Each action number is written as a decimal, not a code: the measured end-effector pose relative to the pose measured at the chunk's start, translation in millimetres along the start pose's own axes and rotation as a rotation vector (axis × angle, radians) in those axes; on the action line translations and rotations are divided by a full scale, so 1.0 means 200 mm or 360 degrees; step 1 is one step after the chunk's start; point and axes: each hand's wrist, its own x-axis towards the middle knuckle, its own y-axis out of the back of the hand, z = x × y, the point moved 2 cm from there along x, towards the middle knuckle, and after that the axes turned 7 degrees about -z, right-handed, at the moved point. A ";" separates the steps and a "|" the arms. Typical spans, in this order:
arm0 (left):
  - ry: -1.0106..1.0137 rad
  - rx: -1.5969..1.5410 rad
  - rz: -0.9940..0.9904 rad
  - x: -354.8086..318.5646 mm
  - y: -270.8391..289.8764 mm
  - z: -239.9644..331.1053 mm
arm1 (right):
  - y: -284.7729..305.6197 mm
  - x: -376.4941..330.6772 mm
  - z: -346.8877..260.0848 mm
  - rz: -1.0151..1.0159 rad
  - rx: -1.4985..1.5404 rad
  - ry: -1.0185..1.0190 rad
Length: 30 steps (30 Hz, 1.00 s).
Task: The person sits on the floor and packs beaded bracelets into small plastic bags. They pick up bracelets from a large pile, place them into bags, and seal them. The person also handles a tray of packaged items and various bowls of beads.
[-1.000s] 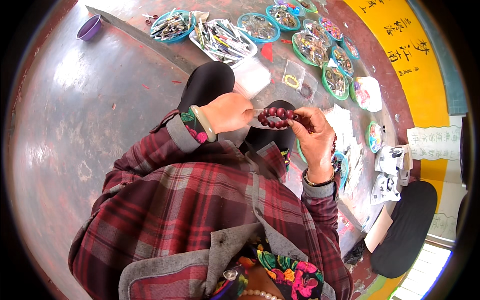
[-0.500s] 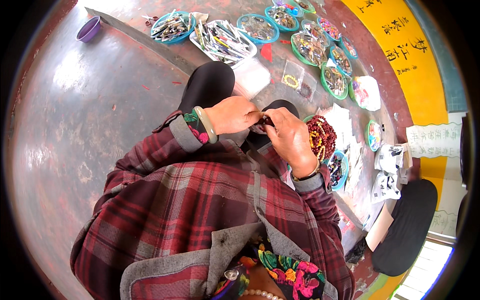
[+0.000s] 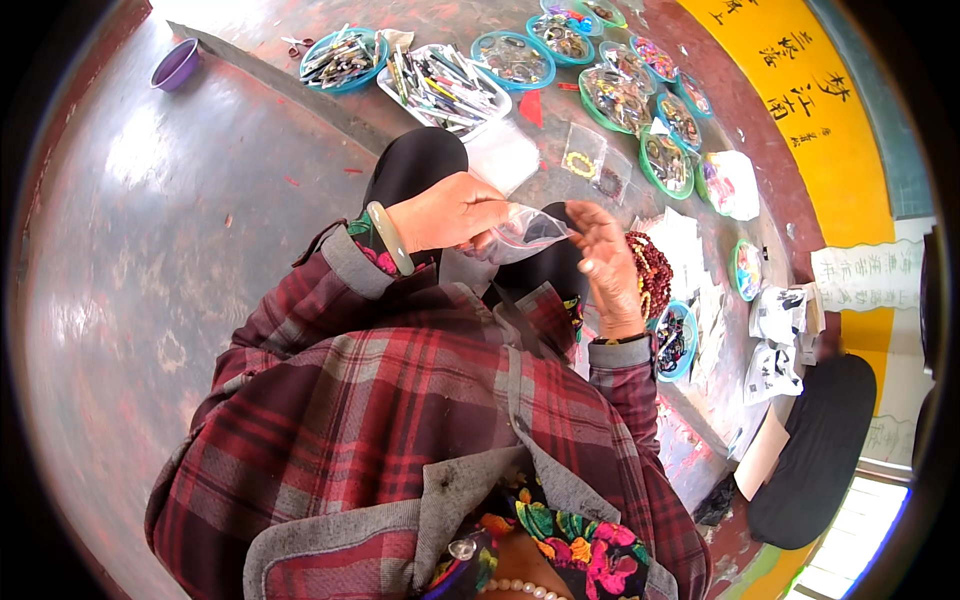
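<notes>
Along the far right wall you have a long yellow banner [image 3: 800, 110] with dark characters, and below it a white paper sheet [image 3: 868, 275] with printed lines. Small clear packets [image 3: 585, 165] lie flat just beyond your knees, near a row of round teal and green trays [image 3: 515, 60] filled with beads and trinkets. Your left hand [image 3: 445, 212] is curled shut, pinching one end of a clear zip bag [image 3: 525, 233] held above your lap. Your right hand [image 3: 605, 265] is half open, its fingertips [image 3: 585, 215] touching the bag's other end, while a string of dark red beads [image 3: 655, 272] hangs behind the palm. Under everything lies a worn reddish-grey floor [image 3: 150, 270], with a purple bowl [image 3: 177, 68] far off at the upper left.
</notes>
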 end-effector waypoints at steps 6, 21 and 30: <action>0.0013 -0.0202 -0.0028 0.00 -0.01 0.07 | -0.12 0.05 0.11 -0.0103 0.0127 -0.0185; -0.0572 -0.1785 -0.0252 0.12 -0.03 -0.30 | -0.14 0.18 0.01 0.0382 0.1338 0.0051; -0.0361 -0.1833 0.0155 0.13 -0.07 -0.21 | -0.11 0.19 0.09 0.0483 0.1519 0.0244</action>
